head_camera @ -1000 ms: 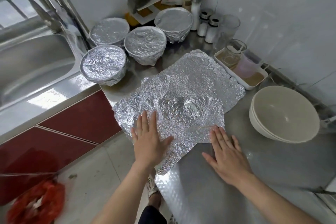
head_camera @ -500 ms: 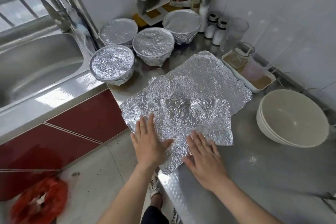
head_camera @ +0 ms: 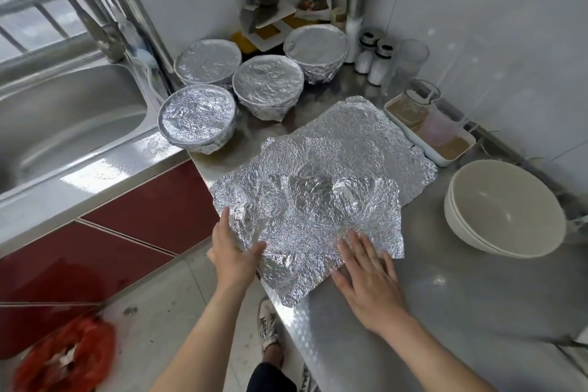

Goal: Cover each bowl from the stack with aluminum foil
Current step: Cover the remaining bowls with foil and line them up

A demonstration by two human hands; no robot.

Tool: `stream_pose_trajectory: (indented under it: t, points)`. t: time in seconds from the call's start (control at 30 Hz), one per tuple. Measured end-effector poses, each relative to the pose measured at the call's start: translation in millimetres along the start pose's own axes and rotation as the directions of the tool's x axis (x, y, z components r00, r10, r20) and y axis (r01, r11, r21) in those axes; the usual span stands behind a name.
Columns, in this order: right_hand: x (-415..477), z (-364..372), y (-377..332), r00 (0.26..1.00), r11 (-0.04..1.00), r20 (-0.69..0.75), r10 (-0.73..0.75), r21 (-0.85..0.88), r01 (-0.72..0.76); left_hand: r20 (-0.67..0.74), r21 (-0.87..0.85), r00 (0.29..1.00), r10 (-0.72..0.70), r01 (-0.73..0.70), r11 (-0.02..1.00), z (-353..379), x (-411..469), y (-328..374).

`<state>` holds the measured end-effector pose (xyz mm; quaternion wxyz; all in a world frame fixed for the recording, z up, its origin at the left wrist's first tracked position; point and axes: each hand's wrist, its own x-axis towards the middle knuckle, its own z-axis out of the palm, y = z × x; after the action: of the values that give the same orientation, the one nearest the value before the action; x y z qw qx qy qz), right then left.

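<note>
Now right hand [head_camera: 366, 267], fingers spread, lies flat on foil sheet [head_camera: 305, 226], moved in from bare worktop [head_camera: 445, 312]; left hand [head_camera: 234, 253] pinches sheet's left edge; likely freeing it for next bowl of stack [head_camera: 502, 210].

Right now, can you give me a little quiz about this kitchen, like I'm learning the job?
1. How many foil-covered bowls stand on the counter?
2. True or false: the right hand is lifting the stack of plain bowls.
3. What does the left hand hold? A) an edge of the crumpled foil sheet B) a shaker C) the tap

Key: 1. four; 2. false, it lies flat on that sheet; 3. A.
</note>
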<state>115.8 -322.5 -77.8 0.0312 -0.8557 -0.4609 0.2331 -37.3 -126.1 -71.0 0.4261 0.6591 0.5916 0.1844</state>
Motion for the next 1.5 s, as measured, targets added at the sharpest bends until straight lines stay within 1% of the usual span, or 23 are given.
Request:
stream_pose_trajectory:
  t: [0.13,0.27,0.37,0.47,0.53,0.63,0.7,0.77,0.83,0.9,0.93,0.97,1.0,1.03,1.07,1.1,1.13,1.17,1.23,1.3,1.37,1.43,1.5]
  points:
    - [-6,-2,3,0.997,0.997,-0.029,0.065,0.031,-0.064,-0.001,0.107,0.997,0.078,-0.077,0.991,-4,6,1]
    - [-7,-1,9,0.998,0.998,-0.005,0.066,0.016,-0.066,-0.012,-0.007,1.0,-0.005,0.005,1.0,-11,18,2]
    - [-9,-2,9,0.997,0.997,-0.031,0.068,0.02,-0.068,0.051,-0.024,0.999,0.02,-0.018,1.0,-16,23,3]
    - [-12,4,8,0.994,0.996,-0.078,0.08,0.037,-0.077,0.099,0.068,0.978,0.183,-0.19,0.979,-21,20,13]
    - [-13,9,8,0.987,0.994,-0.115,0.113,0.027,-0.11,0.102,0.162,0.94,0.324,-0.337,0.927,-23,15,21]
    - [-17,11,2,0.977,0.988,-0.149,0.154,0.026,-0.152,0.045,0.268,0.848,0.529,-0.52,0.811,-27,11,29]
    - [-16,12,-6,0.975,0.987,-0.157,0.16,0.036,-0.156,-0.013,0.29,0.813,0.582,-0.554,0.781,-32,13,36]
    - [-12,11,-15,0.977,0.99,-0.161,0.139,0.036,-0.134,-0.081,0.277,0.83,0.552,-0.513,0.813,-34,24,41]
    - [-5,7,-25,0.982,0.994,-0.153,0.109,0.029,-0.106,-0.086,0.245,0.902,0.423,-0.393,0.887,-35,40,43]
    - [2,-2,-32,0.989,0.994,-0.117,0.092,0.072,-0.084,-0.106,0.28,0.96,0.26,-0.222,0.934,-35,45,46]
    - [5,-9,-35,0.99,0.993,-0.112,0.091,0.081,-0.082,-0.157,0.311,0.961,0.229,-0.172,0.935,-34,42,49]
    - [6,-17,-33,0.985,0.991,-0.137,0.108,0.096,-0.095,-0.194,0.349,0.942,0.273,-0.194,0.917,-29,35,54]
    - [7,-27,-31,0.966,0.989,-0.225,0.127,0.106,-0.105,-0.179,0.388,0.914,0.364,-0.274,0.88,-24,27,58]
    - [7,-38,-26,0.921,0.988,-0.361,0.145,0.11,-0.112,-0.089,0.427,0.883,0.46,-0.384,0.819,-16,17,62]
    - [6,-50,-18,0.851,0.988,-0.502,0.152,0.105,-0.115,0.079,0.45,0.855,0.513,-0.49,0.747,-5,6,65]
    - [4,-62,-6,0.779,0.986,-0.605,0.165,0.096,-0.135,0.264,0.46,0.819,0.509,-0.571,0.68,7,-4,66]
    - [2,-75,8,0.721,0.979,-0.665,0.197,0.092,-0.184,0.406,0.464,0.778,0.48,-0.628,0.625,22,-13,63]
    - [3,-84,18,0.677,0.961,-0.693,0.249,0.09,-0.262,0.485,0.47,0.749,0.451,-0.658,0.588,33,-16,54]
    - [0,-101,45,0.624,0.895,-0.678,0.388,0.115,-0.432,0.548,0.477,0.736,0.397,-0.665,0.574,56,-22,48]
    - [3,-108,65,0.673,0.834,-0.539,0.507,0.11,-0.54,0.557,0.501,0.762,0.33,-0.626,0.598,71,-22,47]
    - [6,-109,76,0.719,0.799,-0.406,0.564,0.046,-0.6,0.564,0.503,0.776,0.281,-0.593,0.628,76,-20,50]
    - [5,-111,85,0.742,0.826,-0.404,0.534,0.06,-0.561,0.577,0.493,0.776,0.256,-0.58,0.648,77,-20,56]
    - [2,-113,87,0.753,0.856,-0.42,0.506,0.139,-0.498,0.593,0.521,0.774,0.222,-0.578,0.628,76,-22,60]
